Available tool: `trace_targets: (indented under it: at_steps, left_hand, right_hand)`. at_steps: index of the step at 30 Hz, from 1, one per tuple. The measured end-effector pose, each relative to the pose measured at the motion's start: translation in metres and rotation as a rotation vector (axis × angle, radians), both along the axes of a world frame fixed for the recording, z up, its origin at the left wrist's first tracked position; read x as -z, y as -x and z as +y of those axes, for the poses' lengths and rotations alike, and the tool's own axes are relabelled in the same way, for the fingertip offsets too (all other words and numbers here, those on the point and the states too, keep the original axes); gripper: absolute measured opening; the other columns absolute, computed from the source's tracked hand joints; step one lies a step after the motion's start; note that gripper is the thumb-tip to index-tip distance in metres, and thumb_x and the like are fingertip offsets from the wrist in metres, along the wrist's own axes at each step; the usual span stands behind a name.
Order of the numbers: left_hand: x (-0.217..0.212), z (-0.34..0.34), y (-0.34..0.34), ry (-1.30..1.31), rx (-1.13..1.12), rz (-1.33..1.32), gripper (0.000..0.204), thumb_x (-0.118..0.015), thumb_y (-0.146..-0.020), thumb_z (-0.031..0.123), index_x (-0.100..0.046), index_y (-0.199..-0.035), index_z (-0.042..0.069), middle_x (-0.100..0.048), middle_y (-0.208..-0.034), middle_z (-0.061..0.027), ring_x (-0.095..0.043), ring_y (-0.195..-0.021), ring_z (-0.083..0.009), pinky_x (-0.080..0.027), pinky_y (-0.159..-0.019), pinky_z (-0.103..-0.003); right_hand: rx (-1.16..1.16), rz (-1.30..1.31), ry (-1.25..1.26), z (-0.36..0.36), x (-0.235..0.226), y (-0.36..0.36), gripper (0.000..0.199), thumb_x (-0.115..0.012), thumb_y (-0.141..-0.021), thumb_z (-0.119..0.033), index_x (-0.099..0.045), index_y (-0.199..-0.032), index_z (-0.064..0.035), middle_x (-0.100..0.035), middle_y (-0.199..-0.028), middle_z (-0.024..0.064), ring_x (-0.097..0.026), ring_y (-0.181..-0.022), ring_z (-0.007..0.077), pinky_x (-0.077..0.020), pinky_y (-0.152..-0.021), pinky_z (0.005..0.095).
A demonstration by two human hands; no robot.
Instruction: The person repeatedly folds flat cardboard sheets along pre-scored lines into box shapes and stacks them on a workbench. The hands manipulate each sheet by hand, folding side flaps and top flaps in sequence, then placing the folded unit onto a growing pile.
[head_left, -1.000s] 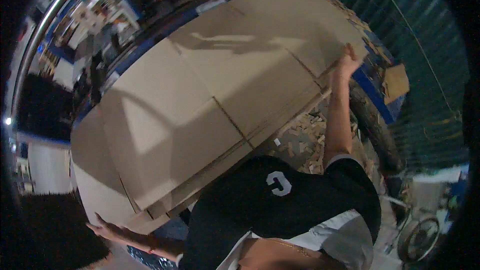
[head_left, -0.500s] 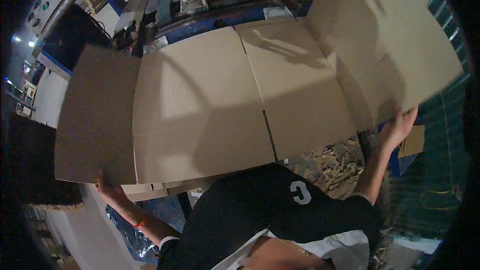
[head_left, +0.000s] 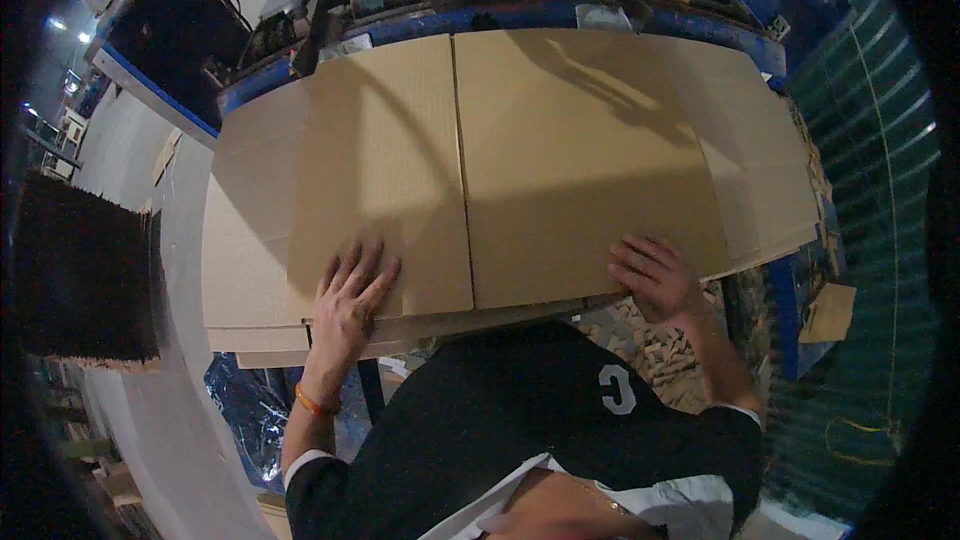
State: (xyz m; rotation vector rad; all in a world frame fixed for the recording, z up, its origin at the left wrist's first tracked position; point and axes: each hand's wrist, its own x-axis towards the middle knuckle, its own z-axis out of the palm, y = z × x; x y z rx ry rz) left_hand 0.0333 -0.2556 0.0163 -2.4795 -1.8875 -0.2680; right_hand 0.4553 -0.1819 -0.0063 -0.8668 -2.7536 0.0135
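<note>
Left hand point(head_left: 350, 300) flat at 7 o'clock on top cardboard sheet point(head_left: 520, 160), fingers spread wide, right hand point(head_left: 652, 278) pressing at 5 o'clock, fingers spread, cardboard stack point(head_left: 250, 330) beneath

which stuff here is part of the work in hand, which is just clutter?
In hand:
- flat cardboard sheet, on a cardboard stack
- left hand and right hand, flat on it

Lying about:
- blue machine frame
- wood scraps
- cardboard offcut
</note>
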Motion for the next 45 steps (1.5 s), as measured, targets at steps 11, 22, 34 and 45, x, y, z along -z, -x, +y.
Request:
trace_targets:
  at_steps: [11, 22, 34, 45]
  left_hand:
    - [0.001, 0.107, 0.047, -0.198, 0.078, -0.206, 0.054, -0.056, -0.078, 0.010, -0.044, -0.131, 0.015, -0.039, -0.136, -0.0117, -0.034, -0.127, -0.0299, -0.026, -0.106, -0.042]
    - [-0.002, 0.221, 0.056, -0.434, -0.063, -0.286, 0.076, -0.065, -0.074, 0.010, -0.025, -0.138, 0.006, -0.032, -0.139, -0.0152, -0.031, -0.127, -0.0333, -0.023, -0.105, -0.040]
    - [0.087, -0.054, 0.226, -0.479, -1.413, -0.195, 0.063, -0.061, -0.077, 0.047, -0.049, -0.121, 0.003, -0.055, -0.115, -0.0177, -0.057, -0.095, -0.0294, -0.049, -0.079, -0.039]
    - [-0.001, -0.048, 0.152, -1.118, -0.825, -0.958, 0.064, -0.062, -0.081, 0.023, -0.032, -0.132, -0.002, -0.047, -0.122, -0.0188, -0.047, -0.110, -0.0283, -0.042, -0.091, -0.042]
  right_hand:
    - [0.219, -0.217, -0.024, 0.150, -0.003, 0.016, 0.078, -0.052, -0.070, -0.064, -0.043, -0.130, -0.0145, -0.038, -0.136, 0.0102, -0.034, -0.125, 0.0309, -0.0281, -0.102, 0.0455]
    - [0.576, -0.101, -0.047, 0.224, -0.009, 0.037, 0.064, -0.052, -0.083, -0.046, -0.032, -0.136, -0.0162, -0.039, -0.132, 0.0163, -0.034, -0.124, 0.0335, -0.0265, -0.104, 0.0463]
    - [1.660, 0.089, -0.120, 0.044, 0.043, -0.149, 0.074, -0.042, -0.084, -0.056, -0.038, -0.130, 0.0031, -0.034, -0.136, 0.0225, -0.027, -0.130, 0.0347, -0.0155, -0.106, 0.0514]
    - [1.272, 1.492, -0.358, 0.075, 0.028, -0.145, 0.041, -0.058, -0.084, -0.022, -0.052, -0.120, -0.0036, -0.056, -0.112, 0.0114, -0.051, -0.101, 0.0204, -0.0401, -0.086, 0.0326]
